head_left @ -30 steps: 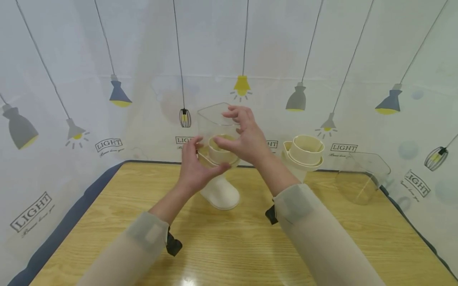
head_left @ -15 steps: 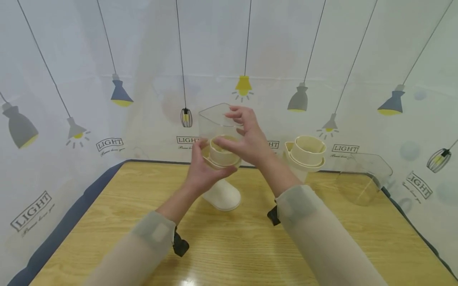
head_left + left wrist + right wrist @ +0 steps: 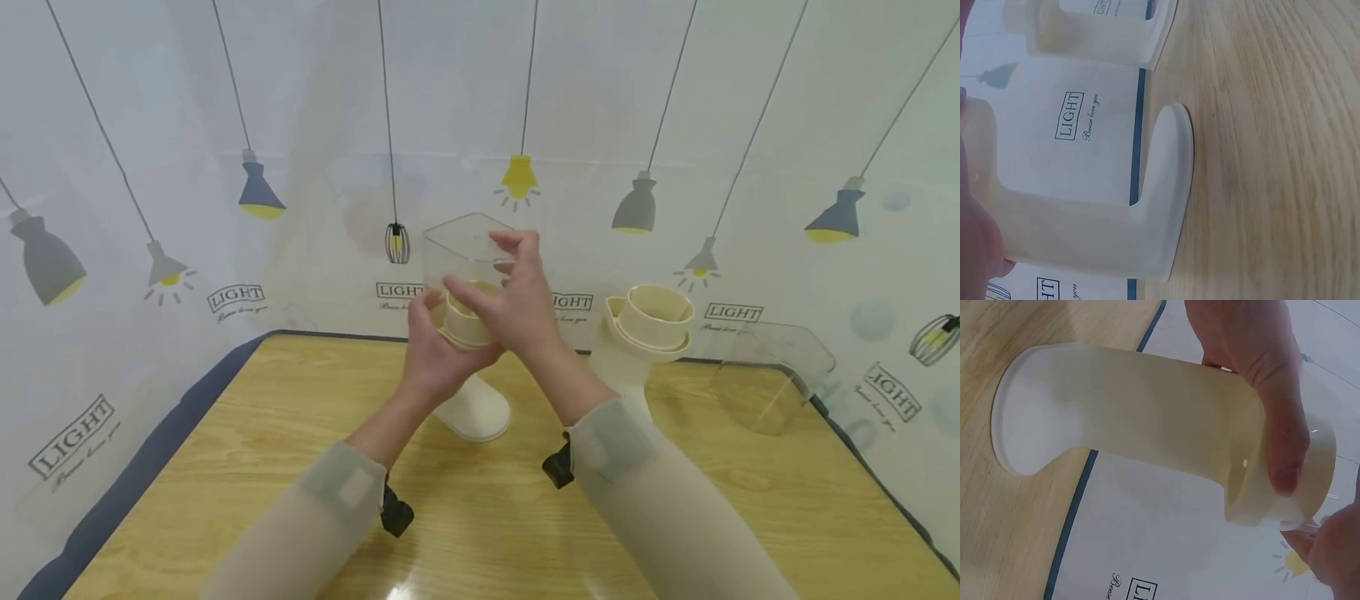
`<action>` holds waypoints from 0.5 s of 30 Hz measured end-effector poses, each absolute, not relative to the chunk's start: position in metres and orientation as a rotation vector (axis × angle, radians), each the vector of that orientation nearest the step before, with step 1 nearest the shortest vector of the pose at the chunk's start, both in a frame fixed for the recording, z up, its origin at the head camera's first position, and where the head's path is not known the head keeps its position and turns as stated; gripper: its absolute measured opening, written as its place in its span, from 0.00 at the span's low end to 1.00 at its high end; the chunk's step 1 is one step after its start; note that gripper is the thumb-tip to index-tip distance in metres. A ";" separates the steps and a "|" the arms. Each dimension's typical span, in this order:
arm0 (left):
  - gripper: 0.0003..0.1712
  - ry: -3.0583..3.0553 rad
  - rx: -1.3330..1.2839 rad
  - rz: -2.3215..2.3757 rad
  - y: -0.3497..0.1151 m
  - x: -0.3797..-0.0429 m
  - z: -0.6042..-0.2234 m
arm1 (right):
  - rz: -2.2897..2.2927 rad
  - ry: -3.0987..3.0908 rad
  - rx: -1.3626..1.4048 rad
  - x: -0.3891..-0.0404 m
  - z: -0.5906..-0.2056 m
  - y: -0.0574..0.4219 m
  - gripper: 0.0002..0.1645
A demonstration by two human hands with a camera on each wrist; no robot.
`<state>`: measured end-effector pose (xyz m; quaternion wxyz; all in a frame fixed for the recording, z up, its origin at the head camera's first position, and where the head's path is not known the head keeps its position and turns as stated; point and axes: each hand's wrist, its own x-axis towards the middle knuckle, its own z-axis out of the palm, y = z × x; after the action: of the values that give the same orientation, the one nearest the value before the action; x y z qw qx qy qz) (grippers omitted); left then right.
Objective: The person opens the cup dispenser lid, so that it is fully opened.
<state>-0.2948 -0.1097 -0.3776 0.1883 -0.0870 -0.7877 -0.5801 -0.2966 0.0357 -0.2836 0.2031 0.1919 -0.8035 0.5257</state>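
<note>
Left hand point(image 3: 441, 360) grips the cream pedestal stand point(image 3: 477, 412) near its round top; right hand point(image 3: 521, 302), fingers bent, holds a clear container point(image 3: 456, 257) there.

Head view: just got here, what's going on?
A person's left grip holds the top of a cream stand, upright on the table. Their right grip is at a clear container there; whether that's seated or firmly held is hard to tell. A second stand and a spare clear container are off to the right.
</note>
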 end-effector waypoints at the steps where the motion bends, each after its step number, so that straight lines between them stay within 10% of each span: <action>1: 0.72 -2.213 -0.248 -1.625 -0.110 -0.296 -0.378 | 1.475 -2.232 0.532 -0.297 -0.283 0.035 0.54; 15: 0.71 -2.227 -0.270 -1.572 -0.110 -0.297 -0.378 | 1.500 -2.212 0.428 -0.294 -0.283 0.029 0.58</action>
<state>-0.2970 -0.1099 -0.3784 0.2001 -0.0965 -0.7966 -0.5622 -0.2943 0.0293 -0.2826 0.2158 0.1545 -0.7979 0.5413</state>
